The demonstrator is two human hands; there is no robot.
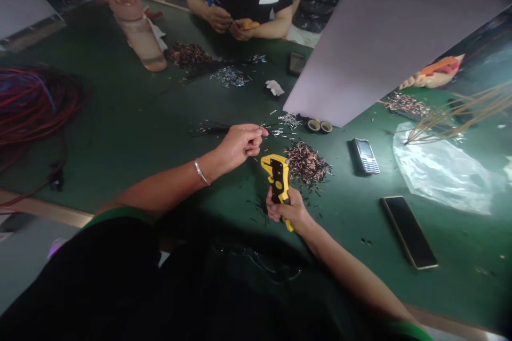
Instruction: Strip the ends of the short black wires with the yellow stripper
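My left hand (242,143) is closed in a pinch over a spread of thin dark wires with light tips (208,129); whatever sits between its fingertips is too small to make out. My right hand (288,206) is wrapped round the handle of a yellow and black wire stripper (279,177), whose head points up and away from me. Just right of the tool's head lies a pile of copper-coloured and black bits (307,164). Small silvery pieces (290,119) lie beyond my left hand's fingertips.
Two tape rolls (320,126) touch a slanted pale panel (352,48). A keypad phone (365,156), smartphone (410,232) and plastic bag (440,170) lie right. Red cable coils (32,106) and a bottle (140,34) stand left. A person's hands (232,24) work opposite.
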